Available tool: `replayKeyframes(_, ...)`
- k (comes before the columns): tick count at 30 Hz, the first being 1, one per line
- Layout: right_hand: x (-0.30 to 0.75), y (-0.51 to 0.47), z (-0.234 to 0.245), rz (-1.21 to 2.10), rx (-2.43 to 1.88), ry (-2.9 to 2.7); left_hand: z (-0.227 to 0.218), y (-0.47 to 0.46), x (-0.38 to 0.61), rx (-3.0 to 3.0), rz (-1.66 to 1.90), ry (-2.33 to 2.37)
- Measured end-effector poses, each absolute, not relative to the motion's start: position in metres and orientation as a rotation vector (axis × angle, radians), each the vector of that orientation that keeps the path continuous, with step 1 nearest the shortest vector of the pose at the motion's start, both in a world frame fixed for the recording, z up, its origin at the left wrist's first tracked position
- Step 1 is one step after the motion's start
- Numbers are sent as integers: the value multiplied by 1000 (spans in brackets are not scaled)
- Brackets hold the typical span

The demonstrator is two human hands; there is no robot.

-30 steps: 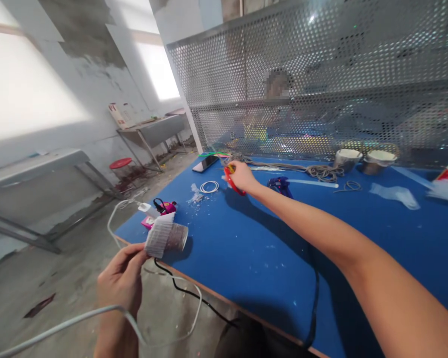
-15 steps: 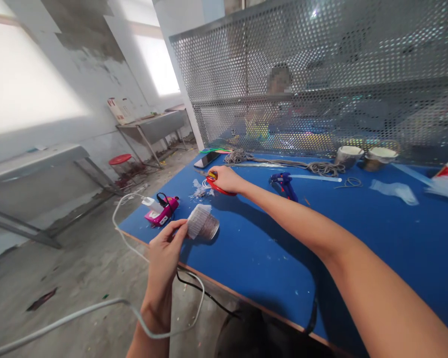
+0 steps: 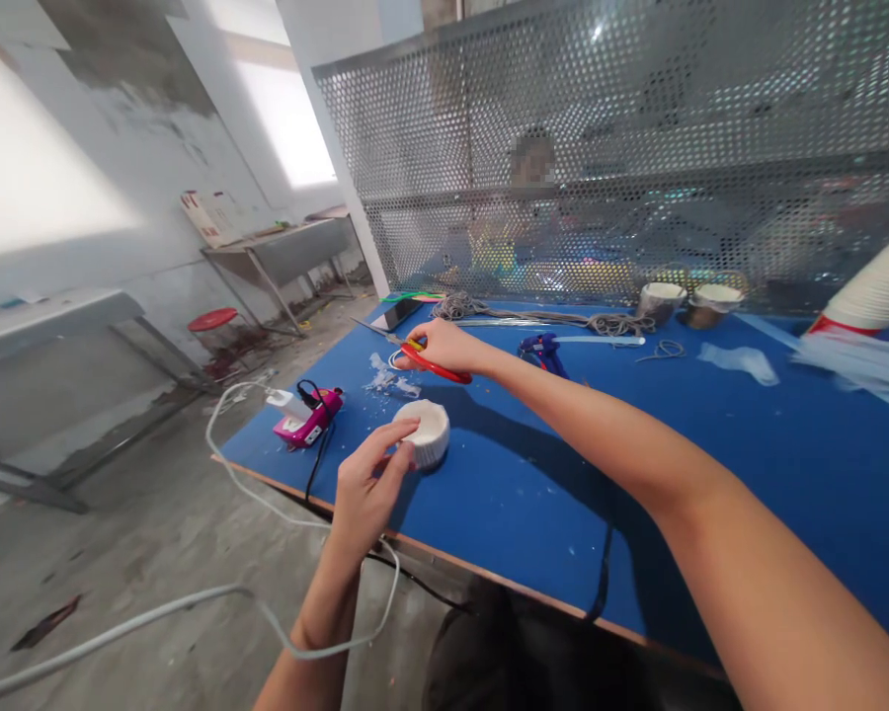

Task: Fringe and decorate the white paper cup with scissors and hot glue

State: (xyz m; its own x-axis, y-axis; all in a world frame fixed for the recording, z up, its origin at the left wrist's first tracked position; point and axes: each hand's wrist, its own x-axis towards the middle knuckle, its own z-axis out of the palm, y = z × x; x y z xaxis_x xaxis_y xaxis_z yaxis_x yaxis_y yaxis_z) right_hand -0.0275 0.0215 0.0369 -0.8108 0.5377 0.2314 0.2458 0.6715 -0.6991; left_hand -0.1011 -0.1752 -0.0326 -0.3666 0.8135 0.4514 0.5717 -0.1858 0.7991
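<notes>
Sm. white cup (image 3: 431, 442), ribbed round the side, is facing mouth-up approx. mid-view; can't tell if its base is touching down. Red-handled scissors (image 3: 424, 360) are being held at 12 o'clock from it, blades pointing approx. 10 o'clock.

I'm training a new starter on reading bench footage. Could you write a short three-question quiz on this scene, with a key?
1. What does the right hand hold?
a) a phone
b) red-handled scissors
c) a glue gun

2. True or false: the left hand is at the stacked cups on the far right of the view.

3. Fill in the colour: the white plug sits on a ____ power strip.

Key:
1. b
2. False; it is at the white-topped container.
3. pink
</notes>
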Motion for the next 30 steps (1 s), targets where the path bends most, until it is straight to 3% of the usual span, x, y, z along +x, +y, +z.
replayKeyframes(9,28,-7,34,1192,-655,-2262,-41,-187,-122,1119,2201,1634)
replayKeyframes(15,35,-13,22,1275,-632,-2233,-43,-177,-146,1396,1866,1948)
replayKeyframes(23,40,-28,8,1243,-490,-2186,-36,-174,-163,1885,1320,1909)
replayKeyframes(30,35,-49,-14,1226,-340,-2273,-44,-156,-147,1927,1328,1875)
